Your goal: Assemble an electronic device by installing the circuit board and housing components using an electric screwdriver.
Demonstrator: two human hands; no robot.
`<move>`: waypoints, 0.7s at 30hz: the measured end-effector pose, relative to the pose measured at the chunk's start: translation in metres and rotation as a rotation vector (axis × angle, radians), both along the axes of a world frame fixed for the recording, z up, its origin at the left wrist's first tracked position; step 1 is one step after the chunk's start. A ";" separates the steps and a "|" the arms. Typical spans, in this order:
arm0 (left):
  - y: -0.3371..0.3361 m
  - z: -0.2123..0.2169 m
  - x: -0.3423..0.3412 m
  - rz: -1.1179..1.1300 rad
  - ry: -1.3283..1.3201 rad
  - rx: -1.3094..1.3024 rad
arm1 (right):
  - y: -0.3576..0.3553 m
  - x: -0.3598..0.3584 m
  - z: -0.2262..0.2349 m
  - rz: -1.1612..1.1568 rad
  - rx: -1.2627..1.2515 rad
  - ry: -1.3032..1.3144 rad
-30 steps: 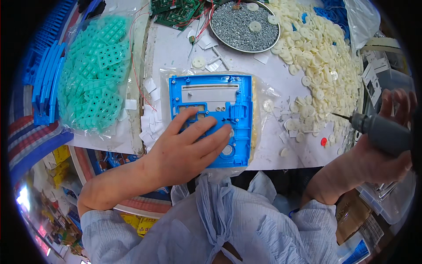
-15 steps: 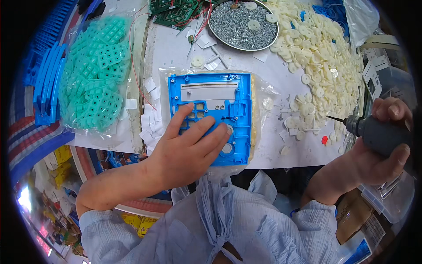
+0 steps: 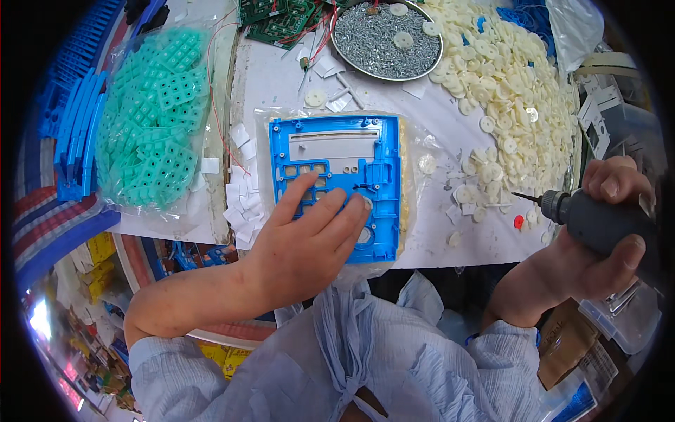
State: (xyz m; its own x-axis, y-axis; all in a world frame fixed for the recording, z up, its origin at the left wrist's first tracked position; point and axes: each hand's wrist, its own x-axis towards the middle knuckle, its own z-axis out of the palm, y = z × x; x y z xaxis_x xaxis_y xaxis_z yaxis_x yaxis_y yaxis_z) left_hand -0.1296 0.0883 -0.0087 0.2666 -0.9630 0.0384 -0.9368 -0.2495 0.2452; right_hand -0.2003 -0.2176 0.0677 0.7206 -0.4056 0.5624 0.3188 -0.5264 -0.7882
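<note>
The white tabletop (image 3: 436,239) fills the upper middle of the frame. At upper left lies a clear bag of green rubber keypads (image 3: 158,116), with a stack of blue plastic strips (image 3: 74,133) just left of it. At upper right spreads a heap of cream plastic discs (image 3: 506,84), and at top centre stands a round metal tray of screws (image 3: 385,35), green circuit boards (image 3: 278,14) just left of it.

In the centre lies the blue plastic housing (image 3: 336,179), flat on a clear bag. The left hand (image 3: 306,243) rests on the housing's lower half, its grip released, fingers spread flat over the key openings.

At the right edge, well apart from the housing, the right hand (image 3: 605,239) has its grip clenched around a grey electric screwdriver (image 3: 598,218), bit pointing left over the tabletop's edge. Small white paper scraps (image 3: 242,193) lie just left of the housing.
</note>
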 end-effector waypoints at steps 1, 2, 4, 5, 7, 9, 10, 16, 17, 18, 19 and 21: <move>0.000 0.001 0.000 -0.008 -0.017 0.005 | 0.000 -0.001 0.001 0.018 -0.002 0.001; 0.000 0.002 0.000 -0.008 -0.009 0.013 | -0.001 -0.001 0.002 0.036 -0.004 0.004; 0.002 0.004 -0.001 -0.006 0.007 0.031 | -0.015 -0.008 0.003 0.152 0.035 -0.011; 0.002 0.006 -0.001 -0.014 -0.005 0.047 | -0.020 -0.010 0.002 0.201 0.052 -0.031; 0.002 0.010 0.000 -0.031 -0.031 0.078 | -0.022 -0.008 0.001 0.222 0.038 -0.093; 0.001 0.007 0.001 -0.064 -0.061 0.062 | -0.015 -0.005 0.002 0.178 -0.037 -0.081; 0.001 0.007 0.004 -0.082 -0.083 0.053 | -0.010 -0.004 0.005 0.161 -0.056 -0.081; 0.001 0.007 0.019 -0.104 0.012 -0.035 | 0.011 -0.002 0.013 0.132 -0.057 -0.085; -0.001 0.010 0.023 -0.098 0.058 -0.075 | 0.010 -0.004 0.013 0.134 -0.061 -0.085; -0.005 0.014 0.029 -0.094 0.105 -0.115 | 0.009 -0.004 0.012 0.135 -0.056 -0.097; -0.009 0.015 0.037 -0.087 0.155 -0.155 | 0.008 -0.005 0.009 0.138 -0.050 -0.106; -0.027 0.005 0.079 -0.008 0.132 -0.435 | 0.009 0.003 0.001 0.188 0.023 -0.134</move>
State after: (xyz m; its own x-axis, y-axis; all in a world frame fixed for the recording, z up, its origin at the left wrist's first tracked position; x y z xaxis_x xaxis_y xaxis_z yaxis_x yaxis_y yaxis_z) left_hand -0.0510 0.0616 -0.0040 0.2891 -0.8671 0.4057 -0.8919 -0.0901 0.4431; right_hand -0.1974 -0.2082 0.0685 0.7040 -0.2851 0.6505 0.5125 -0.4301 -0.7432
